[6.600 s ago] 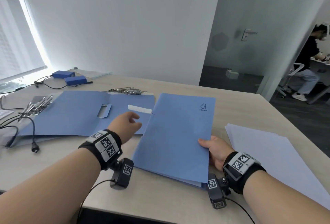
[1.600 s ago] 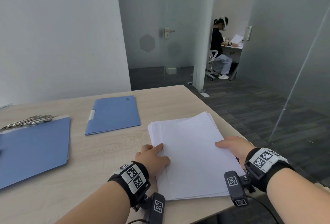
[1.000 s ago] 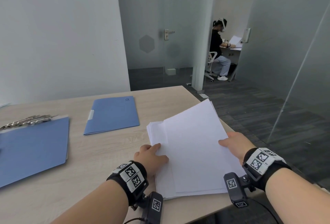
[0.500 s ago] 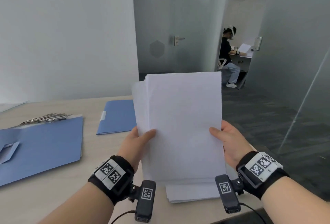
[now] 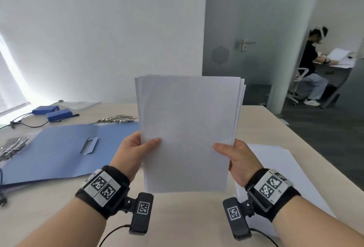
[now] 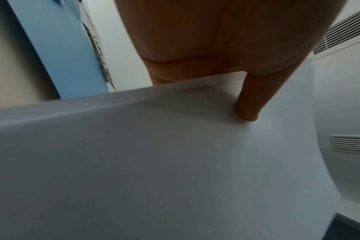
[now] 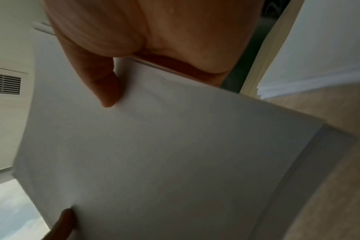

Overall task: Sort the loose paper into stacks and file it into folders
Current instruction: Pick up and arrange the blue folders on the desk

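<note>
Holding paper stack [image 5: 187, 128] upright, long axis vertical, L hand [image 5: 131, 154] & R hand [image 5: 239, 160] at side edges

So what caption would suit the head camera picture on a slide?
Both hands, left hand and right hand, hold a sheaf of white paper upright over the table.
</note>
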`<state>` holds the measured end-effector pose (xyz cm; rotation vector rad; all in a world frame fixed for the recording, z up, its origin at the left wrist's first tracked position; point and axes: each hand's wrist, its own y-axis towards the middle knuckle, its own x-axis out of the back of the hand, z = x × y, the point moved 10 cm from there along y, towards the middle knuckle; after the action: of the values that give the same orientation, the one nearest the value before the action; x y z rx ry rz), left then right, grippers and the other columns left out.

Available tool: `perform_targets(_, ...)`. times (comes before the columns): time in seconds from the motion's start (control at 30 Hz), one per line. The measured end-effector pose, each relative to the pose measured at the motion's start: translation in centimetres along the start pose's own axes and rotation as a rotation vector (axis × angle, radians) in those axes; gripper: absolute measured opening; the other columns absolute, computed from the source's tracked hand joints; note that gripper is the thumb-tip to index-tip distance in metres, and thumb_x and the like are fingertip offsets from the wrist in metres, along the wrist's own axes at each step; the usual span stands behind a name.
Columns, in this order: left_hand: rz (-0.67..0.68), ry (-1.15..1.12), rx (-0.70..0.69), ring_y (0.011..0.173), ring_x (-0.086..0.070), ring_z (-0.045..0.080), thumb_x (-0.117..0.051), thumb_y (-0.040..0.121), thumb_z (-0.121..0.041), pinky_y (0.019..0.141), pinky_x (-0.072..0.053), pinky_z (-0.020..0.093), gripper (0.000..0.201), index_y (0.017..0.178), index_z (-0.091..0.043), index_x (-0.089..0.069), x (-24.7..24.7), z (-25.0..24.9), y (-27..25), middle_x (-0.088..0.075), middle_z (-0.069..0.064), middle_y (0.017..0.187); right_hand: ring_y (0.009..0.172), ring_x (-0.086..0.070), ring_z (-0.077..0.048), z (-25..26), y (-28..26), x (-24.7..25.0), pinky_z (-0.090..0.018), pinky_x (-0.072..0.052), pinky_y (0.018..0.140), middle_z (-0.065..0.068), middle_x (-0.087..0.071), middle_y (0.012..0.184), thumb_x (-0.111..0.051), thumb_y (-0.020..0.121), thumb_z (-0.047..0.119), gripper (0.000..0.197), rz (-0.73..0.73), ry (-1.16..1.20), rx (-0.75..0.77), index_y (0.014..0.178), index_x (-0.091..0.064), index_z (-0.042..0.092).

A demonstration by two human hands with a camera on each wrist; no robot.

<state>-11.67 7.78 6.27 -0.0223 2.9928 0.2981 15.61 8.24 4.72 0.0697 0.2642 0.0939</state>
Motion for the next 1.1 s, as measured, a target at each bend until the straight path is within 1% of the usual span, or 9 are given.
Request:
perform_targets(0.13,0.004,0.027,0.063,0.093,-0.074,0.028,-0.069,0.089,-0.003,0.078,-0.057,0.033,0.013,0.096,-0.009,-0.078,1.6,1.7,-1.2,-0.078,0.014,0.103,0.090,-0.073,-0.036,-2.3,0.0,-2.1,-0.039,-0.060,0.077,-0.023,-0.075,0.102,-0.089,0.061,0.021,0.034,0.114,-0.008,-0.052,0.089,-0.080,0.004)
perform_targets(0.23,0.069,0.043,0.123,0.097,-0.075,0.027,-0.074,0.089,-0.012,0.080,-0.059,0.031,0.012,0.099,-0.008,-0.079,0.9,3.2,-2.4,-0.077,0.013,0.105,0.093,-0.074,-0.034,-3.0,-0.2,-3.1,-0.037,-0.060,0.077,-0.023,-0.075,0.104,-0.101,0.037,0.042,0.069,0.178,-0.032,-0.044,0.092,-0.081,0.006)
perform_targets(0.33,0.092,0.030,0.146,0.099,-0.075,0.028,-0.082,0.080,-0.025,0.084,-0.058,0.035,0.025,0.099,-0.008,-0.079,0.2,3.8,-2.6,-0.078,0.012,0.106,0.092,-0.074,-0.033,-2.7,0.1,-3.5,-0.038,-0.061,0.078,-0.023,-0.075,0.104,-0.101,0.031,0.046,0.074,0.192,-0.035,-0.027,0.091,-0.081,0.007)
perform_targets(0.47,0.064,0.039,0.085,0.098,-0.075,0.027,-0.074,0.078,-0.028,0.083,-0.060,0.033,0.035,0.104,-0.005,-0.076,0.3,2.7,-1.8,-0.078,0.010,0.103,0.092,-0.074,-0.034,-1.6,0.8,-3.3,-0.039,-0.061,0.079,-0.022,-0.075,0.105,-0.101,0.031,0.047,0.075,0.157,-0.036,0.016,0.091,-0.081,0.008)
perform_targets(0.57,0.080,0.066,0.077,0.098,-0.075,0.024,-0.075,0.077,-0.029,0.085,-0.059,0.033,0.034,0.105,-0.009,-0.077,0.5,3.0,-1.7,-0.078,0.007,0.104,0.098,-0.074,-0.034,-1.9,0.8,-3.2,-0.037,-0.060,0.080,-0.019,-0.075,0.107,-0.100,0.040,0.041,0.067,0.142,-0.069,0.012,0.096,-0.081,0.010)
perform_targets(0.77,0.157,0.198,0.169,0.103,-0.074,0.019,-0.072,0.090,-0.026,0.097,-0.055,0.041,0.024,0.112,-0.018,-0.076,0.8,5.8,-2.8,-0.078,0.000,0.108,0.109,-0.071,-0.022,-4.3,0.2,-2.8,-0.047,-0.049,0.105,-0.004,-0.076,0.114,-0.076,0.085,0.017,0.035,0.131,-0.282,-0.067,0.119,-0.070,0.016)
perform_targets(0.93,0.160,0.328,0.193,0.095,-0.075,0.015,-0.071,0.093,-0.033,0.093,-0.058,0.040,0.019,0.106,-0.021,-0.076,1.7,5.1,-1.4,-0.079,-0.005,0.101,0.097,-0.074,-0.014,-3.3,0.8,-2.8,-0.046,-0.054,0.100,0.006,-0.079,0.102,-0.068,0.094,0.033,0.019,0.056,-0.496,-0.049,0.108,-0.074,0.021)
perform_targets(1.0,0.174,0.416,0.191,0.088,-0.075,0.008,-0.067,0.093,-0.044,0.089,-0.059,0.034,0.027,0.101,-0.019,-0.074,2.2,4.3,-0.7,-0.078,-0.010,0.095,0.094,-0.076,-0.019,-3.0,1.1,-2.5,-0.048,-0.055,0.097,0.002,-0.079,0.099,-0.066,0.096,0.027,0.017,0.004,-0.466,-0.038,0.106,-0.075,0.017)
perform_targets(1.1,0.173,0.809,0.128,0.070,-0.062,-0.002,-0.057,0.089,-0.068,0.074,-0.049,0.028,0.049,0.087,-0.020,-0.067,4.5,3.4,1.3,-0.069,-0.017,0.080,0.093,-0.075,-0.030,-2.9,1.7,-1.2,-0.052,-0.056,0.094,-0.009,-0.079,0.100,-0.066,0.096,0.018,0.016,-0.111,-0.325,-0.052,0.106,-0.074,0.009)
